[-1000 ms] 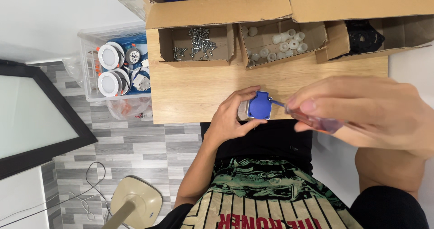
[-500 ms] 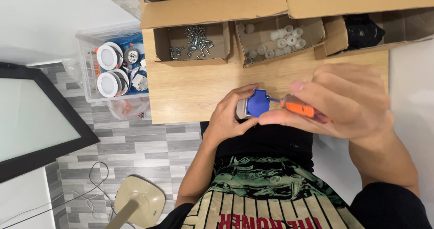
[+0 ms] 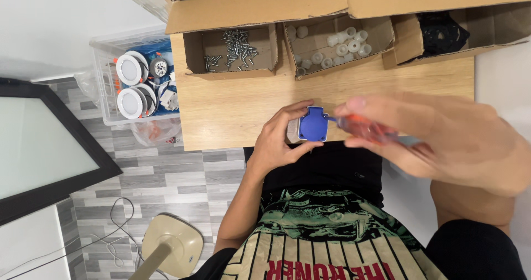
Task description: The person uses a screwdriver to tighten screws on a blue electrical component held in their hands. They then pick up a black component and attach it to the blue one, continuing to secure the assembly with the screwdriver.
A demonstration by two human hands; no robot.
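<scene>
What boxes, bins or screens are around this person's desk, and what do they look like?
Screw box: open brown cardboard, back left of the desk, holding loose metal screws.
Cap box: open brown cardboard, back centre, holding small white round parts.
Black-parts box: open brown cardboard, back right.
Large carton: brown, behind the small boxes, with blue parts inside.
Plastic bin: clear, left of the desk, with round white fittings.
Screen: black-framed flat panel, far left, pale and blank.

Right hand point(image 3: 442, 141) motion-blurred; screwdriver point(image 3: 368, 129) tip hidden behind blue socket point(image 3: 313, 124).
</scene>
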